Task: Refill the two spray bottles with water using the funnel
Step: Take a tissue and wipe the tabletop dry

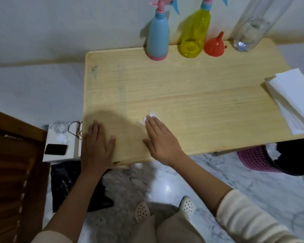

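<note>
Beyond both flat hands (128, 142), bottles (175, 35) flank funnel (214, 46).

A single head-worn view looks steeply down and forward from above the person's own body. The wide lens bends the edges. The wooden counter (182, 102) fills the middle of the frame, its far edge against the wall along the top. The near edge lies close below the camera, and the marble floor (253, 181) and the person's shoes (165, 208) occupy the bottom centre. No second view overlaps it.
</note>
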Motion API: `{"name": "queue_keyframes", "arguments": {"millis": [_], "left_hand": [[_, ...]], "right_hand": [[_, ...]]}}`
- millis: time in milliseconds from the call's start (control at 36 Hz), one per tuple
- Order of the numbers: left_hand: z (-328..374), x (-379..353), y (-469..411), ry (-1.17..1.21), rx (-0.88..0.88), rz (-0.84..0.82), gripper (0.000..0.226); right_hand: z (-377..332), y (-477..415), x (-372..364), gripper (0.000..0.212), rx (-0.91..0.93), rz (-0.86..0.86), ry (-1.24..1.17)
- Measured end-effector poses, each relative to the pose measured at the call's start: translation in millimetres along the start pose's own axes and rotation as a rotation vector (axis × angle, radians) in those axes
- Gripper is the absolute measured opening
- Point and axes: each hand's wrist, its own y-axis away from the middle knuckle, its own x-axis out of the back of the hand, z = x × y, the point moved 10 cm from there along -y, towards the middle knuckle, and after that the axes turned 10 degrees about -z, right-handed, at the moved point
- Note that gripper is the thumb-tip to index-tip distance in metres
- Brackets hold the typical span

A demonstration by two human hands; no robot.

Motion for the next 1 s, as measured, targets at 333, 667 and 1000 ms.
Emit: {"name": "queue_keyframes", "arguments": {"millis": [333, 667, 1000], "left_hand": [[25, -20, 12, -0.017, 0.108, 0.013, 0.073], [27, -19, 13, -0.022, 0.083, 0.038, 0.07], [26, -22, 23, -0.041, 0.024, 0.058, 0.066]], "right_hand": [[60, 84, 17, 0.07, -0.321, 0.056, -0.019], [33, 92, 22, 0.063, -0.45, 0.196, -0.454], [48, 64, 27, 0.078, -0.118, -0.199, -0.131]]}}
